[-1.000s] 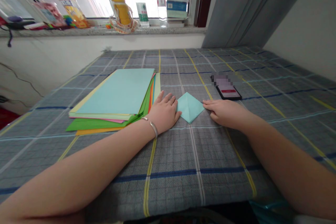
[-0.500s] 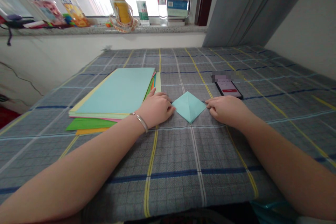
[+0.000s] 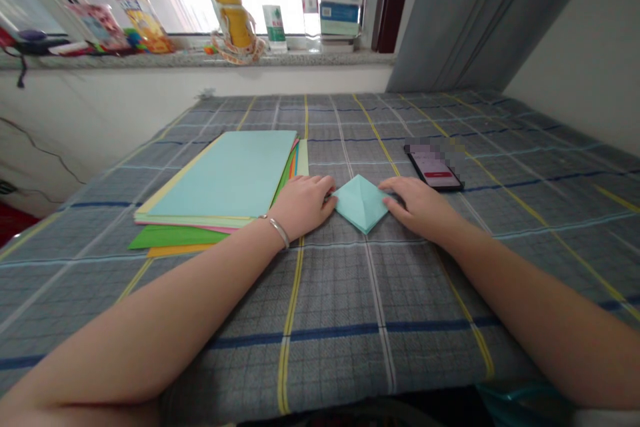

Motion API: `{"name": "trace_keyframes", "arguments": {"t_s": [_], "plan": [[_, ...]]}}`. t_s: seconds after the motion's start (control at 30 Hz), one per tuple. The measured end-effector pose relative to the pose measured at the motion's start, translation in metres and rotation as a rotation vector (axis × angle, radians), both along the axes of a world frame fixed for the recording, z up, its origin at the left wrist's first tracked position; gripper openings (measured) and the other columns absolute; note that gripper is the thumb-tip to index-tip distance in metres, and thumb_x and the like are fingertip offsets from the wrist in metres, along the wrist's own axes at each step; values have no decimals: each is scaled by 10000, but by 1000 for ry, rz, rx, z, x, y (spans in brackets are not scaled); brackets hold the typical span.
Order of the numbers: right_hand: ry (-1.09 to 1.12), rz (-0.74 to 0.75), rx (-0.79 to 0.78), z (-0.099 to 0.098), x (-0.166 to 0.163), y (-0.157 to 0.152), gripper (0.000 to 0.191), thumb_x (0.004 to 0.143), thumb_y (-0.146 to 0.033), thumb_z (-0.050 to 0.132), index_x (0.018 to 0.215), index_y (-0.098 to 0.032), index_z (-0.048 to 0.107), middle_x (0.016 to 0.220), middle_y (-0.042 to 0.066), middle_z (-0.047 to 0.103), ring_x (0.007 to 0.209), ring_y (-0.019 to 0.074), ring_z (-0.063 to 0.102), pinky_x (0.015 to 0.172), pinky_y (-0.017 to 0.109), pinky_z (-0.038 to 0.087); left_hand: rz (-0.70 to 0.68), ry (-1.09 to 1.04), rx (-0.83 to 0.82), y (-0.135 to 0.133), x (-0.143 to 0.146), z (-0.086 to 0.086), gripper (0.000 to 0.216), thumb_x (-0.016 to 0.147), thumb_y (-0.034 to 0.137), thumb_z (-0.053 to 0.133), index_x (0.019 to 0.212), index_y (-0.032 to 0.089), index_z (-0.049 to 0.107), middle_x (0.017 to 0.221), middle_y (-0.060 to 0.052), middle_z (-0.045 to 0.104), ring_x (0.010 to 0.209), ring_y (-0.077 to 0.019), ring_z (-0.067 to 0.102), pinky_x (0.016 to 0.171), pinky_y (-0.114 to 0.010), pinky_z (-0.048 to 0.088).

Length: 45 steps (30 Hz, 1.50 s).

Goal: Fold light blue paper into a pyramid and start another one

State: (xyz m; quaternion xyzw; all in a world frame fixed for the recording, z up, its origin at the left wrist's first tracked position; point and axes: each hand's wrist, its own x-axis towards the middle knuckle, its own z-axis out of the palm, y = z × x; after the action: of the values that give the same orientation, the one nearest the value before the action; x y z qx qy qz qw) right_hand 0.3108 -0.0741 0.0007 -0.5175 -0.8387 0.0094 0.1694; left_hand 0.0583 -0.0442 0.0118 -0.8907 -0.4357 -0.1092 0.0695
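A light-blue folded paper (image 3: 362, 205) in a diamond shape lies on the checked cloth, one corner pointing toward me. A crease runs down its middle, and its lower edges show more than one layer. My left hand (image 3: 307, 203), with a silver bangle at the wrist, pinches the left corner between thumb and fingers. At the opposite corner my right hand (image 3: 416, 205) grips the paper, thumb on the near side and fingers on the far side. The tips of some fingers are hidden behind the paper.
Left of the folded paper is a stack of coloured paper sheets (image 3: 225, 173), light blue on top. A phone (image 3: 435, 170) lies beyond my right hand. The checked cloth (image 3: 330, 293) covers the table. Bottles, a yellow cup (image 3: 236, 23) and boxes (image 3: 340, 10) stand on the windowsill.
My right hand has shifted slightly left, its thumb and fingers now spread around the paper's right corner. My left fingers have closed in, and the paper's lower edges have lifted a little.
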Motion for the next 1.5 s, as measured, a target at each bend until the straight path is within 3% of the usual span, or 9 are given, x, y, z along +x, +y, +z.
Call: {"name": "trace_keyframes", "arguments": {"t_s": [0.1, 0.2, 0.3, 0.5, 0.6, 0.87, 1.2, 1.5], "plan": [[-13, 160, -35, -12, -3, 4, 539, 971, -388, 377, 1415, -93, 453, 1498, 151, 433, 1397, 247, 366, 1158, 428, 281, -71, -40, -20, -2, 4, -8, 380, 962, 377, 438, 1235, 163, 594, 1228, -92, 644, 1090, -248, 592, 986, -405, 433], [-68, 205, -78, -19, -8, 5, 627, 975, -443, 353, 1480, -73, 364, 1552, 153, 334, 1450, 260, 260, 1191, 446, 217, -119, -14, -38, -4, 11, -16, 488, 974, 438, 399, 1363, 166, 512, 1448, -85, 496, 1331, -278, 437, 1145, -480, 271], [-132, 181, -122, -21, -15, 5, 680, 957, -479, 369, 1496, -67, 335, 1567, 155, 290, 1454, 282, 240, 1196, 453, 200, -113, 59, -124, -6, 19, -20, 579, 983, 445, 352, 1448, 103, 399, 1519, -116, 392, 1422, -280, 327, 1188, -510, 175], [-183, 121, -165, -19, -23, 7, 806, 897, -572, 425, 1511, -64, 302, 1575, 161, 258, 1445, 311, 258, 1185, 468, 221, -88, 95, -200, -7, 29, -21, 662, 970, 455, 343, 1487, 44, 305, 1567, -148, 273, 1453, -289, 262, 1192, -470, 203], [-180, 112, -151, -19, -24, 10, 800, 892, -573, 423, 1501, -63, 324, 1569, 155, 277, 1443, 305, 269, 1182, 465, 227, -96, 76, -213, -3, 30, -19, 669, 946, 459, 386, 1465, 40, 345, 1549, -160, 315, 1434, -293, 305, 1184, -437, 242], [-164, 59, -112, -17, -29, 26, 623, 921, -456, 384, 1449, -127, 419, 1526, 99, 400, 1405, 291, 350, 1139, 469, 293, -192, -5, -141, 7, 27, -16, 488, 920, 382, 431, 1262, 48, 531, 1304, -167, 595, 1280, -262, 506, 1107, -379, 372], [-186, 34, -155, -19, -35, 36, 718, 913, -496, 384, 1499, -84, 330, 1553, 127, 339, 1442, 307, 271, 1174, 481, 224, -193, 14, -104, 4, 25, -18, 489, 935, 399, 423, 1267, 53, 520, 1354, -176, 560, 1300, -281, 491, 1093, -409, 383], [-217, 139, -33, -7, -32, 20, 569, 944, -416, 389, 1402, -96, 493, 1435, 127, 518, 1385, 295, 383, 1144, 439, 305, -167, 69, -92, -4, 22, -9, 563, 954, 451, 393, 1343, 58, 500, 1377, -154, 555, 1282, -280, 509, 1085, -418, 357]]}}
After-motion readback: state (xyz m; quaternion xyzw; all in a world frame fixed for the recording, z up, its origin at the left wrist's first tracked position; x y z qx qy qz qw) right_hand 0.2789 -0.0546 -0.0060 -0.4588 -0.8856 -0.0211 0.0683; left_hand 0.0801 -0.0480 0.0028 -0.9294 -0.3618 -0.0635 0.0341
